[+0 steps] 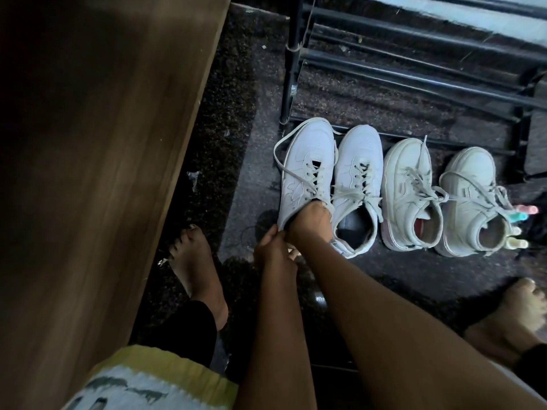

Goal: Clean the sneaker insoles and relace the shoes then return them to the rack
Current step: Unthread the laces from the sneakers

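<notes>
Four white sneakers stand in a row on the dark floor in front of a black shoe rack [414,63]. The leftmost sneaker [307,161] has loose laces trailing round its toe. My left hand [272,247] grips its heel. My right hand [310,220] reaches into its opening, with the fingers hidden inside. The second sneaker [359,161] shows a dark inside. The third sneaker [405,173] and the fourth sneaker [470,179] are cream-coloured, with their laces in.
A tall wooden panel [103,113] fills the left side. My bare feet rest on the floor at the left [195,261] and at the right [515,315]. Small pastel-coloured items [524,214] lie beside the fourth sneaker. The rack's bars are bare.
</notes>
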The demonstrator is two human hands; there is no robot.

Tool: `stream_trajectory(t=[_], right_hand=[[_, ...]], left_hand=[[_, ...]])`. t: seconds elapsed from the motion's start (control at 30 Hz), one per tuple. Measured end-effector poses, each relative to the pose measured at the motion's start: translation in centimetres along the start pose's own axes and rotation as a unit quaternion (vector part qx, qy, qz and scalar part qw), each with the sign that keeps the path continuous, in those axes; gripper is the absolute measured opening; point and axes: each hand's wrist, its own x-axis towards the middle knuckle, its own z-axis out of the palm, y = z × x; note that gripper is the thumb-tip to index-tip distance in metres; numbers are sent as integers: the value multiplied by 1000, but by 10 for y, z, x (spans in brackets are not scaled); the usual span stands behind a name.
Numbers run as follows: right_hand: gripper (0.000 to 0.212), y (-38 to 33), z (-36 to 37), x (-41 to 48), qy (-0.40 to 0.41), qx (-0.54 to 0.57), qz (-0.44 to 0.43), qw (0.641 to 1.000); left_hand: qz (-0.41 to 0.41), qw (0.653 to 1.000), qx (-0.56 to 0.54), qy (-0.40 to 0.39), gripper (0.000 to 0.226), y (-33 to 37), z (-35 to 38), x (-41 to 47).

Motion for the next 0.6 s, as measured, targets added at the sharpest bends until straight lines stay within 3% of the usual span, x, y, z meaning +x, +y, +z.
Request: stream_trajectory(t=[0.03, 0.07, 0.1, 0.13, 0.17, 0.2, 0.3, 0.4, 0.6], right_hand=[[45, 1, -4, 3, 0, 0, -2, 1000], [41, 1, -8, 5, -3, 1, -1, 1000], [39, 1, -10, 7, -8, 1, -2, 1000], [38, 0, -11, 8, -14, 0, 0, 1000], [35, 0, -12, 10, -18, -9, 0, 1000], [33, 0, -12, 10, -25, -26, -1, 999], [32, 1, -13, 15, -54, -68, 1, 996], [32, 3, -15, 15, -68, -97, -16, 993], [29, 9, -8, 7, -30, -158, -75, 984]], left_hand=[[-74, 992, -86, -54, 23, 6, 2, -15], [-201, 948, -220, -109, 21, 25, -1, -36], [-329, 874, -311, -176, 20, 45, -1, -51], [-387, 824, -327, -253, 23, 73, -1, -71], [-404, 795, -347, -289, 29, 95, -3, -91], [-421, 788, -352, -279, 34, 106, 1, -100], [-401, 817, -339, -241, 39, 120, -7, -102], [-392, 824, -330, -242, 39, 118, -8, -102], [-376, 838, -341, -201, 41, 109, 3, -104]])
